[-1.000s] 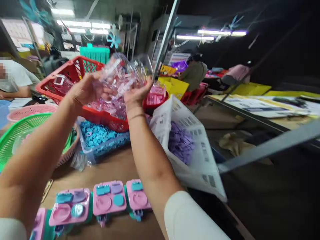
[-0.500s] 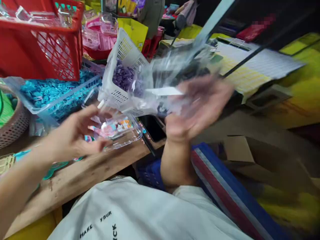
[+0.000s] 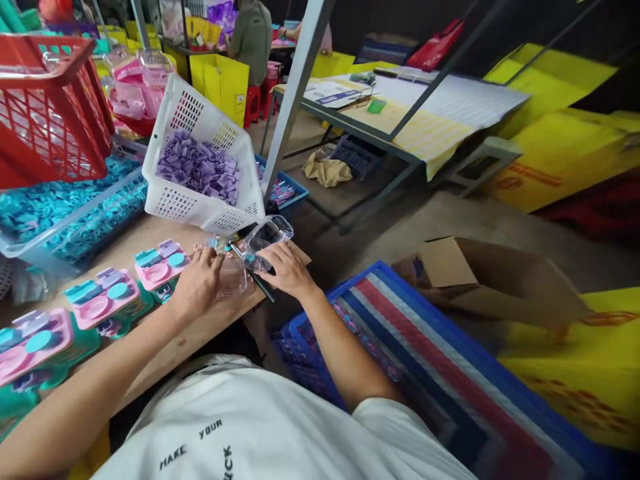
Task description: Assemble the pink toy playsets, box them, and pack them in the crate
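Note:
My right hand (image 3: 287, 270) grips a clear plastic case (image 3: 273, 230) at the table's edge, thumb and fingers on its near side. Close to it, my left hand (image 3: 197, 277) is closed with its fingers bent down; what they hold, if anything, is hidden. Between the hands lies a clear plastic tray (image 3: 234, 279), partly covered by my left fingers. Whether tray and case are joined I cannot tell. Small coloured pieces (image 3: 225, 247) lie just behind. Several pink-and-teal toy sets (image 3: 105, 297) stand in a row beside my left forearm.
A tilted white basket (image 3: 205, 212) of purple parts (image 3: 197, 163) stands behind my hands. On the left, a red basket (image 3: 50, 133) rises above a clear bin (image 3: 95, 223) of blue parts. A blue crate (image 3: 293, 333) under a striped cover and a cardboard box (image 3: 500, 287) are at right.
My right hand has come down from mid-air, where it was blurred with clear plastic, to the table edge. My left hand's spread fingers have bent closed. The view has shifted, bringing the toy sets into sight.

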`<state>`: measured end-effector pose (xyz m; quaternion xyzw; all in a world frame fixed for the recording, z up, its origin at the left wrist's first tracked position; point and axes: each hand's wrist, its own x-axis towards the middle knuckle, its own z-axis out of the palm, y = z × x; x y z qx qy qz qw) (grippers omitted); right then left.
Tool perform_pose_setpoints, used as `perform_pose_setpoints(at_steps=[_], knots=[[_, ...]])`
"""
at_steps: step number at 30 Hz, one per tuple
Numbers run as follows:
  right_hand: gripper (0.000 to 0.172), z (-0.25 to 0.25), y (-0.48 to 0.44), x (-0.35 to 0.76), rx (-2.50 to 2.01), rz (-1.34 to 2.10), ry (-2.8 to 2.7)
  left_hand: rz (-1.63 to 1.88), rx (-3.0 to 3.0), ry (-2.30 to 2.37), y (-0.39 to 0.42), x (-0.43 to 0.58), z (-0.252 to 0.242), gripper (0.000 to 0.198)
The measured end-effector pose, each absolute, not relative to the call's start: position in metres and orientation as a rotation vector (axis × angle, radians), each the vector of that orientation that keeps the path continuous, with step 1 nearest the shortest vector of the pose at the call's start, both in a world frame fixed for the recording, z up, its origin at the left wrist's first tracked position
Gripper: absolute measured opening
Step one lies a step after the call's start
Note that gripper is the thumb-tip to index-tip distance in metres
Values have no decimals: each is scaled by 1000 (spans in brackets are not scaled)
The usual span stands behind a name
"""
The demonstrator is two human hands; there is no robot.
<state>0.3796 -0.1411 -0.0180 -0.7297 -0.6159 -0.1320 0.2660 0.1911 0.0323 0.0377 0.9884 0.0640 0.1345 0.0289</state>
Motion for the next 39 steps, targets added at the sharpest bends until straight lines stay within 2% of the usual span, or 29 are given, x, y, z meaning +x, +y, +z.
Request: perform_pose_setpoints(at_steps=[3,5,7,9,11,16,19,22,25,28,32,35,39], knots=[[60,-22,-140,382,-1954,-303,-1645,565,3037,26,27,183,31,45],[69,-24,-142,382,-1964,-290,-1621,561,3022,-88,23,176,23,50],[69,-28,-143,381,-1981,-295,-1580,493,3014,-129,21,170,14,43],[68,-32,-143,380,-1980,-333,-1530,406,2984,-127,20,165,9,25],[68,-37,-143,379,-1965,-383,-1480,358,2884,-68,17,160,8,22],[67,-47,-148,377,-1953,-423,-1382,457,2064,359,4,142,20,23],[71,-42,-155,365,-1883,-527,-1330,406,1400,558,4,133,26,36],[85,-30,-155,337,-1781,-526,-1414,273,1008,603,9,127,28,42],[105,-21,-143,302,-1765,-292,-1634,212,852,598,8,123,26,42],[113,-18,-128,279,-1684,-91,-1742,188,982,590,4,119,26,42],[116,-16,-126,273,-1737,33,-1722,454,1820,678,19,111,38,39],[114,-19,-131,277,-1939,169,-1732,666,2511,718,50,108,50,57],[116,-25,-134,277,-2031,256,-1692,381,2915,687,84,114,53,79]])
